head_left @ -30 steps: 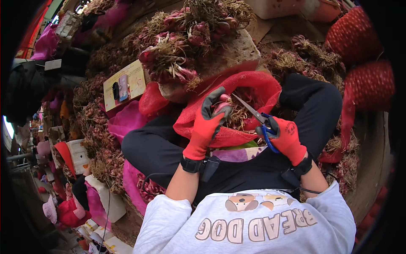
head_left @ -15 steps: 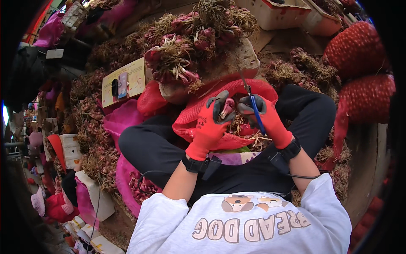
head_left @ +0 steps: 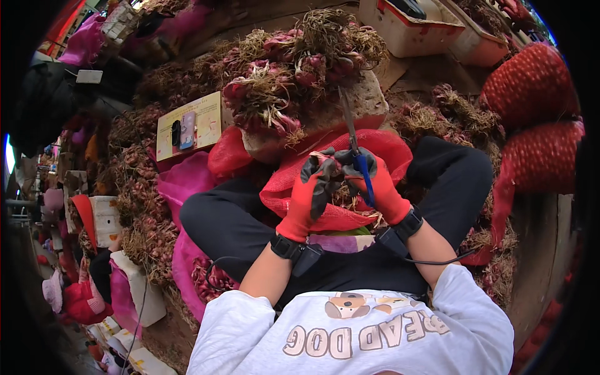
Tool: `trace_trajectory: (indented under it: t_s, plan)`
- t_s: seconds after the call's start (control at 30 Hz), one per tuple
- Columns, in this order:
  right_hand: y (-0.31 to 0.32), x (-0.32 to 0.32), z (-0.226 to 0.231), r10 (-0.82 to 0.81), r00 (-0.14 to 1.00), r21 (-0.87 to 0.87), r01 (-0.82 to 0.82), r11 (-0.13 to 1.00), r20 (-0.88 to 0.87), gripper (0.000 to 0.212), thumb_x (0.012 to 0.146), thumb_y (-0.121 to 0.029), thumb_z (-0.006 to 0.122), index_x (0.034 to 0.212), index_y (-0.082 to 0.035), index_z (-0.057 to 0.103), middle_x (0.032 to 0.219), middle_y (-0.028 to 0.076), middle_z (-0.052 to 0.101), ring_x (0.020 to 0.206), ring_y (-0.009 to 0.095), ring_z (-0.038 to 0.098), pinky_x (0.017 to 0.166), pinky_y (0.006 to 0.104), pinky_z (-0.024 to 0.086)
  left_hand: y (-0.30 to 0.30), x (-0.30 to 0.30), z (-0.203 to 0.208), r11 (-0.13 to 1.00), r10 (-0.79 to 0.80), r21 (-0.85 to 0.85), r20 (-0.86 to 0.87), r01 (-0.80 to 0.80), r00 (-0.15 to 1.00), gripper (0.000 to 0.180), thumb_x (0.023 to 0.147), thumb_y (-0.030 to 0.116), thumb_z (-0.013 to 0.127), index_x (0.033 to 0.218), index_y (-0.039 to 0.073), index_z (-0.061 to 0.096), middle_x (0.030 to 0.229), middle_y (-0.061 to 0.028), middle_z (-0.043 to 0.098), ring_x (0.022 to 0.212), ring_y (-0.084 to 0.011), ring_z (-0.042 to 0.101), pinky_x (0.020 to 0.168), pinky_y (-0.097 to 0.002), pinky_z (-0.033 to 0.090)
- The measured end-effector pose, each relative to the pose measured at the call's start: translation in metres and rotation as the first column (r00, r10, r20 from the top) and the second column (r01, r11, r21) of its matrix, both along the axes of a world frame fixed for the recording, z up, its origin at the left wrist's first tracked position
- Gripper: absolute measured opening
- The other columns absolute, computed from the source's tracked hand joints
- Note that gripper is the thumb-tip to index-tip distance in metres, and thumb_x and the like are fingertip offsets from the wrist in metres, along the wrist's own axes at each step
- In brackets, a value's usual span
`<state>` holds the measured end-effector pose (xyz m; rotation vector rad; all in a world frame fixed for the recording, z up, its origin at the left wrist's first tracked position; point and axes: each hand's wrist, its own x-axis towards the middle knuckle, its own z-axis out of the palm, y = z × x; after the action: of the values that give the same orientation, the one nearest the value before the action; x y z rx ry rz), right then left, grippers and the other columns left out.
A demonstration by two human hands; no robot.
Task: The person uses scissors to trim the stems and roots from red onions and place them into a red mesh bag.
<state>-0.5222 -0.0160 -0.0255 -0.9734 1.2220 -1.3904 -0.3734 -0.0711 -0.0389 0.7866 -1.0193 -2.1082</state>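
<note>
My left hand (head_left: 311,190), in a red glove with dark grey fingers, is closed on a pinkish shallot (head_left: 326,159). In my matching gloved right hand (head_left: 379,187) is a pair of scissors (head_left: 362,167), with blue handles and long blades tilted up and away from me. My right fingertips come up close beside the shallot; whether they touch it is hidden. Under both hands, between my crossed legs, a red mesh bag (head_left: 282,192) lies with its mouth spread, holding dry trimmings and shallots that my hands partly cover.
Bundled shallots (head_left: 269,94) with dry roots sit on a pale block (head_left: 369,103) ahead. A cardboard sheet (head_left: 209,119) bearing two phone-like objects is at left, beside pink mesh (head_left: 181,181). Full red net sacks (head_left: 531,81) stand at right, white foam boxes (head_left: 412,31) behind.
Both hands have come together and my right hand has moved left toward the shallot. The scissors now point more upright. My left hand has turned, covering more of the shallot.
</note>
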Motion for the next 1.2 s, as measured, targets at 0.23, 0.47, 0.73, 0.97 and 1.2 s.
trace_trajectory:
  t_s: [0.23,0.47,0.73,0.97,1.2]
  plan:
    - [0.026,-0.043,0.05,0.028,0.696,-0.01,-0.05,0.999,-0.717,0.031,0.076,-0.023,0.073,0.098,-0.004,0.061,0.081,0.007,0.061,0.07,0.016,0.059,0.064,0.0299,0.046,-0.027,0.021,0.012,0.969,0.005,0.245,-0.106,0.021,0.994,0.037,0.096,0.038,0.05,0.114,0.006,0.05,0.087,0.0005,0.053,0.069,-0.0058,0.046,0.055,-0.0177,0.037]
    - [0.048,-0.082,0.067,0.094,0.134,0.062,-0.228,0.972,-0.986,0.04,0.063,-0.031,0.078,0.091,-0.009,0.06,0.083,0.008,0.061,0.072,0.029,0.061,0.062,0.0371,0.046,-0.028,0.025,0.029,0.984,-0.178,-0.012,0.099,0.18,0.979,0.031,0.099,0.034,0.042,0.108,0.007,0.054,0.097,-0.0008,0.056,0.072,-0.0028,0.045,0.06,-0.0182,0.04]
    - [0.054,-0.082,0.055,0.204,0.042,0.191,-0.213,0.958,-0.978,0.053,0.055,-0.03,0.08,0.1,-0.011,0.058,0.091,0.006,0.061,0.081,0.028,0.061,0.067,0.0383,0.047,-0.022,0.024,0.015,0.968,-0.2,-0.123,0.163,0.221,0.966,0.034,0.101,0.032,0.035,0.114,0.005,0.053,0.103,-0.0015,0.055,0.076,-0.0052,0.048,0.062,-0.0175,0.041]
    - [0.061,-0.076,0.046,0.194,0.052,0.179,-0.217,0.96,-0.98,0.042,0.064,-0.023,0.078,0.099,-0.009,0.059,0.088,0.008,0.063,0.074,0.024,0.062,0.064,0.0328,0.047,-0.02,0.018,0.017,0.982,-0.171,0.1,0.106,0.161,0.98,0.036,0.101,0.034,0.036,0.113,0.004,0.052,0.096,-0.002,0.053,0.071,-0.0065,0.045,0.061,-0.0181,0.04]
    - [0.033,-0.066,0.051,0.145,0.986,0.137,-0.133,0.982,-0.08,0.027,0.082,-0.012,0.07,0.102,0.003,0.059,0.082,0.001,0.062,0.076,0.006,0.057,0.069,0.0249,0.047,-0.021,0.001,-0.004,0.97,-0.243,-0.099,-0.302,0.223,0.922,0.028,0.101,0.034,0.038,0.108,0.01,0.05,0.095,-0.003,0.05,0.071,-0.0095,0.043,0.066,-0.0226,0.041]
